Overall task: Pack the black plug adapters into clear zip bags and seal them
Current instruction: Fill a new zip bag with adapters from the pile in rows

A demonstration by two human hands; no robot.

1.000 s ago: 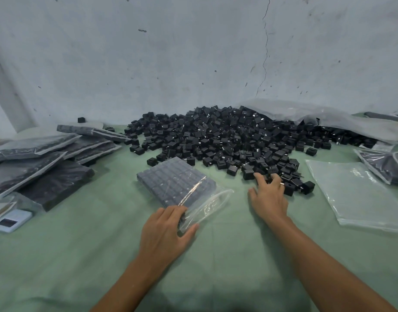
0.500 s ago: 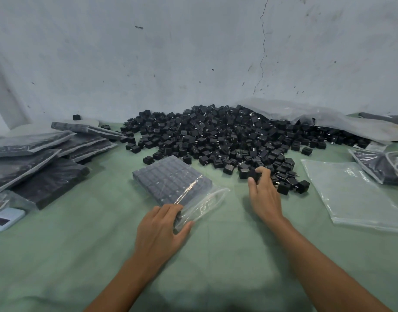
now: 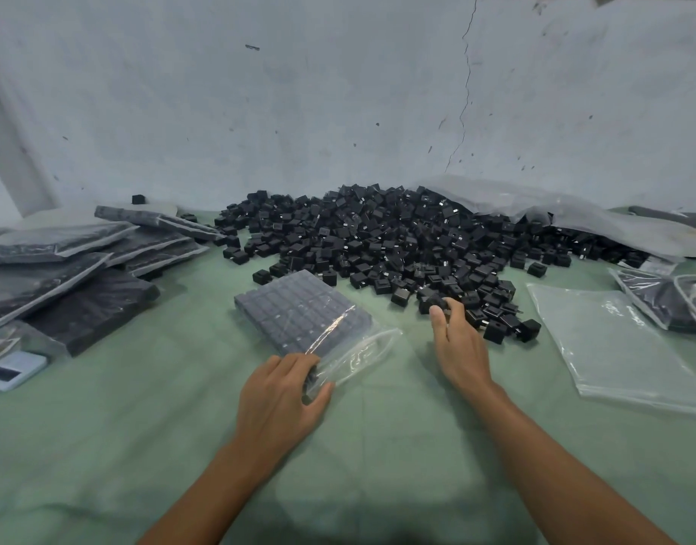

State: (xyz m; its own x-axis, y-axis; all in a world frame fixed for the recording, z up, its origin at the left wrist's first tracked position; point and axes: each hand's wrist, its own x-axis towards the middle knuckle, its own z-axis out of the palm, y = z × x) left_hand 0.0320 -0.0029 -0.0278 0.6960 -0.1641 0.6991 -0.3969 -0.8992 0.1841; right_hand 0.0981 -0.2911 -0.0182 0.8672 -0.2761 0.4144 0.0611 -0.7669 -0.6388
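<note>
Across matte green cloth point(image 3: 102, 446), far centre: loose heap of glossy black cube plug adapters point(image 3: 378, 238). Left: slumped stack of filled plastic bags point(image 3: 63, 277). Right: flat empty clear zip bags point(image 3: 614, 348). Near centre: crinkly clear zip bag point(image 3: 299, 312), adapters inside in a tight grid, mouth gaping. Left hand point(image 3: 277, 399) pinches its near corner. Right hand point(image 3: 458, 348) curls around one adapter point(image 3: 437, 302) at the heap's near edge.

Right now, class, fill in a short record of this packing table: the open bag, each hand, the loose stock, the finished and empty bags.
Open bag: adapters in neat rows, unsealed
Left hand: grips its mouth
Right hand: pinches one adapter at the pile's edge
Loose pile: behind the bag
Filled bags: stacked at left
Empty bags: flat at right
</note>
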